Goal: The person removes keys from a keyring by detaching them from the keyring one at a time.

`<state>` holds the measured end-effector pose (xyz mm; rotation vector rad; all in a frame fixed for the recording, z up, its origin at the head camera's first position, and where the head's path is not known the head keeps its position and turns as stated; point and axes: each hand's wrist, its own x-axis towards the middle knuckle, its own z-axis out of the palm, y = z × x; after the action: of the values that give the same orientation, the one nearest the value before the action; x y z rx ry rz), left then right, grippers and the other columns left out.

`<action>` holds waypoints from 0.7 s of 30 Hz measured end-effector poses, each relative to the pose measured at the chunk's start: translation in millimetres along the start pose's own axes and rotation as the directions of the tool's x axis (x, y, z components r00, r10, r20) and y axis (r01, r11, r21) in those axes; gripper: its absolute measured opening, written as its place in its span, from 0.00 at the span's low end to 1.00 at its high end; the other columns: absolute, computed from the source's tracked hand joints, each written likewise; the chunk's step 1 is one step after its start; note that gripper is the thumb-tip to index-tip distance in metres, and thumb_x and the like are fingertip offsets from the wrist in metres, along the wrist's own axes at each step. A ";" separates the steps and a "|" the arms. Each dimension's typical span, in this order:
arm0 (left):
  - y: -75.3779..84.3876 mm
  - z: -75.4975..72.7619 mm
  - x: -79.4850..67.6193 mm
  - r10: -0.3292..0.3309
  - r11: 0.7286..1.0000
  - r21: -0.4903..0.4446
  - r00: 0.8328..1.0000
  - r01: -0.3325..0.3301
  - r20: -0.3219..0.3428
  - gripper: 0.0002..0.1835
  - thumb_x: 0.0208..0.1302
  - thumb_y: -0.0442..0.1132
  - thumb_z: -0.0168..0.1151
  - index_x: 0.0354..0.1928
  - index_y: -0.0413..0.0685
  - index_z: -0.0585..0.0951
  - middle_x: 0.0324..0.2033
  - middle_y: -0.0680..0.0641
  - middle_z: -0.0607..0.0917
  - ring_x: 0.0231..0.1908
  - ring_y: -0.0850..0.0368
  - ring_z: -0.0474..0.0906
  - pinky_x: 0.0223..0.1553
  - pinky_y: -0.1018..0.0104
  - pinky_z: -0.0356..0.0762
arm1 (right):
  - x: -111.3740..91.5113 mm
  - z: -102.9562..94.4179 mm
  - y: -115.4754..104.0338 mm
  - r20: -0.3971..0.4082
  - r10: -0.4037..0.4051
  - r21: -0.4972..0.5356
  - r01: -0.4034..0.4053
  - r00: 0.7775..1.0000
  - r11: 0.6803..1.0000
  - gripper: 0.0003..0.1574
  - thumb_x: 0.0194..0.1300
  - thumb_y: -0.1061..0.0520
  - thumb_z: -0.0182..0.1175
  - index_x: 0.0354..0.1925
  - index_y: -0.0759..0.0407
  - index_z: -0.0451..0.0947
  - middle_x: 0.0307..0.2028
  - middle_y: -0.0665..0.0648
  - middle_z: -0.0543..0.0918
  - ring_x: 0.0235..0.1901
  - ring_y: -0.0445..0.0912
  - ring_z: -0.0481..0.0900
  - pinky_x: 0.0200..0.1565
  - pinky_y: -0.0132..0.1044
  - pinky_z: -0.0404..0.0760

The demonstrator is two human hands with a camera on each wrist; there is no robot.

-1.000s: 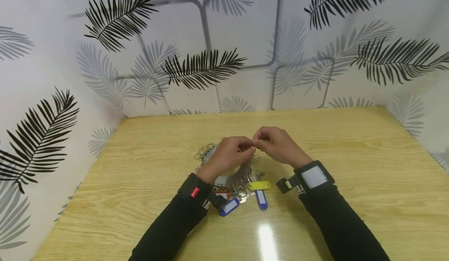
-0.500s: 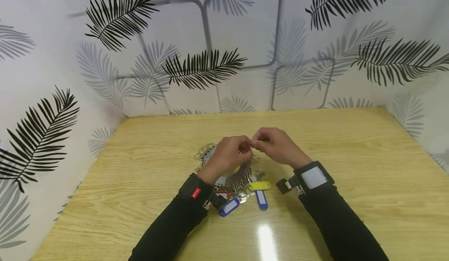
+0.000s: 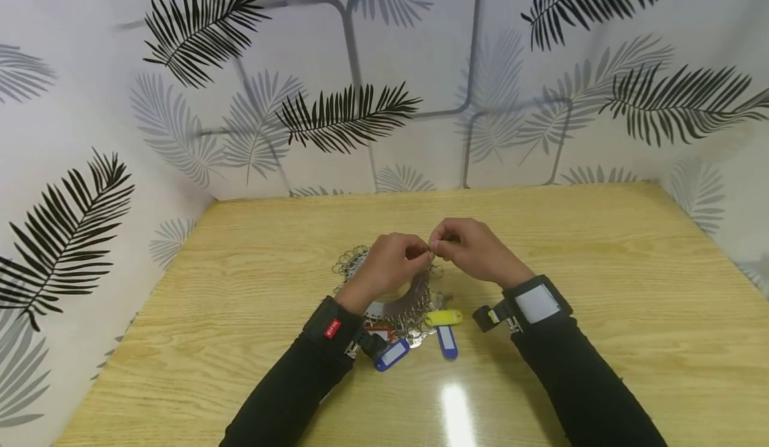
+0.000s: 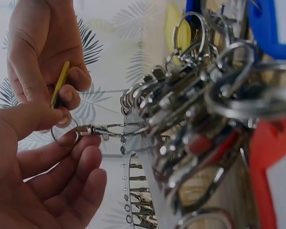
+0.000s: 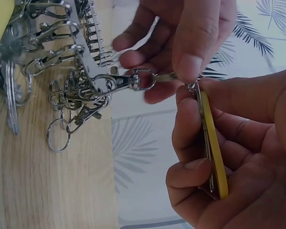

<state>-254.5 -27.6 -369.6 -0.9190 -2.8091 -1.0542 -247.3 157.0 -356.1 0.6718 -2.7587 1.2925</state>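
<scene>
My left hand pinches a split key ring between thumb and fingers. That ring hangs from a swivel clip hooked into the rim of a flat metal ring plate. Just beside it, my right hand holds a yellow key tag with a thin metal key lying along it. In the right wrist view, the tag's upper end meets the key ring under both hands' fingertips. Fingers partly cover that contact, so whether the tag is threaded on cannot be told.
Several other clips with rings hang around the plate. Near its front edge lie a yellow tag, two blue tags and a red tag. A patterned wall stands behind the wooden table.
Both hands stay at the same spot over the plate's far right edge. Only the fingertips shift slightly, and the right hand edges a little left. The tags on the table have not moved.
</scene>
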 end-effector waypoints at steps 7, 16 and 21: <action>1.9 0.9 -1.4 0.015 0.999 -0.050 0.999 -0.017 -0.029 0.12 0.62 0.33 0.60 0.47 0.43 0.83 0.33 0.51 0.84 0.33 0.62 0.79 0.36 0.70 0.78 | 1.0 1.1 0.9 -0.008 0.006 -0.035 -0.006 1.000 0.999 0.04 0.68 0.61 0.58 0.37 0.59 0.80 0.33 0.55 0.83 0.29 0.46 0.74 0.31 0.37 0.75; 0.5 0.2 -2.3 -0.050 0.998 -0.042 0.998 0.051 0.026 0.15 0.70 0.46 0.57 0.45 0.44 0.86 0.35 0.52 0.87 0.36 0.60 0.82 0.40 0.65 0.80 | 0.8 -0.6 0.1 0.002 0.014 -0.021 -0.014 1.000 1.000 0.05 0.68 0.62 0.57 0.36 0.58 0.80 0.32 0.54 0.82 0.30 0.46 0.74 0.32 0.38 0.75; 1.2 -0.6 -0.7 -0.057 0.998 -0.023 0.998 0.057 -0.001 0.12 0.66 0.42 0.60 0.44 0.44 0.86 0.34 0.52 0.87 0.34 0.61 0.82 0.36 0.68 0.81 | -0.3 -2.8 -0.2 0.057 0.012 0.003 -0.012 0.998 1.000 0.05 0.68 0.62 0.58 0.38 0.58 0.80 0.33 0.55 0.84 0.31 0.47 0.78 0.33 0.38 0.77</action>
<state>-253.5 -27.6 -368.6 -0.8449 -2.8442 -1.0946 -247.4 159.0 -354.2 0.7042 -2.8111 1.3001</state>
